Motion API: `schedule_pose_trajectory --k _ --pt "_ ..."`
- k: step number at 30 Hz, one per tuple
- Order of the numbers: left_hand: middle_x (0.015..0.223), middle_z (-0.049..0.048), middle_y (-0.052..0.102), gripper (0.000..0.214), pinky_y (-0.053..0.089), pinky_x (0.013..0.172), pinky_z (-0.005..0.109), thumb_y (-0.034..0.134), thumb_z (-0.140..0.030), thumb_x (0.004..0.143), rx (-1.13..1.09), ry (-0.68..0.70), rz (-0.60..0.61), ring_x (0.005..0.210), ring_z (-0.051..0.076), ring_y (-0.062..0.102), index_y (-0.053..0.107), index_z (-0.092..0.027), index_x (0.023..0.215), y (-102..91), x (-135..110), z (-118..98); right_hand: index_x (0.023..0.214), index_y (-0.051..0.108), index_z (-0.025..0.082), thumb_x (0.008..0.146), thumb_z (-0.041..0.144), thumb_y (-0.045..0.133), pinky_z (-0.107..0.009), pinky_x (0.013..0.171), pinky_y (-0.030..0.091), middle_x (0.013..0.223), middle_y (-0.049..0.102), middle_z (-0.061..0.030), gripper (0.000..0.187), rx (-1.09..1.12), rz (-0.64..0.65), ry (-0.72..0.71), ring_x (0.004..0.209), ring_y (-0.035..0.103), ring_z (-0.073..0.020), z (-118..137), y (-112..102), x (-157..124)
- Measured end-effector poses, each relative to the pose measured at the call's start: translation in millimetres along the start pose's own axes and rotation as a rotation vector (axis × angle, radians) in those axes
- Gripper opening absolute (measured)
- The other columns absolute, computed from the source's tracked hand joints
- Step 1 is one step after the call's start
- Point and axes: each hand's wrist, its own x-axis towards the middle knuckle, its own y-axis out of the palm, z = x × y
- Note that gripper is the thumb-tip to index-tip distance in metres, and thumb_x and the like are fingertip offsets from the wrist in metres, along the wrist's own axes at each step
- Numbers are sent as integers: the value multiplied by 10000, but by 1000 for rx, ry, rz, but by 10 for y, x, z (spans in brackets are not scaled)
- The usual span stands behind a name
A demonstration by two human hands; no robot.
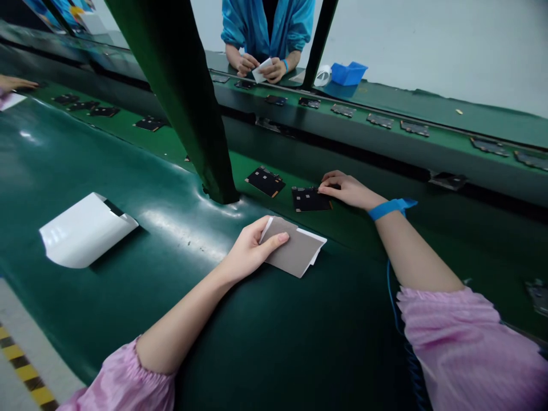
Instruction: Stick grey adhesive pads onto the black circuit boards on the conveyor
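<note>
My left hand [252,245] grips a stack of grey-brown rectangular sheets [291,251] with white backing edges, the thumb lying across the top. Ahead and to the right, my right hand [349,191] has its fingertips pinched at the upper right edge of a black circuit board [311,200] on the green belt. The wrist above that hand wears a blue strap [391,208]. Just left of this board lies a second black circuit board [265,181], which no hand touches. Pale square spots show on both boards.
A dark green post [205,114] rises left of the boards. A curled white sheet [88,231] lies on the green mat. Behind, more boards [414,128] line a raised belt. Across it, a person in blue [268,34] holds a white piece; a blue bin [349,74] stands nearby.
</note>
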Motion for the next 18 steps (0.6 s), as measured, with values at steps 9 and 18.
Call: schedule_pose_trajectory --k 9,18 --pt "882 42 653 285 486 669 241 624 -423 838 20 20 9 789 159 615 630 -162 953 -6 8 -21 795 670 212 802 511 560 -433 951 433 1140 563 -121 318 -9 -29 45 1093 539 -297 -66 19 -165" --pt "870 37 640 296 471 659 237 624 -438 831 31 23 5 776 156 602 624 -161 936 2 6 -26 944 591 211 819 500 539 -425 778 489 996 616 -110 319 152 -339 133 894 590 -259 273 10 -422"
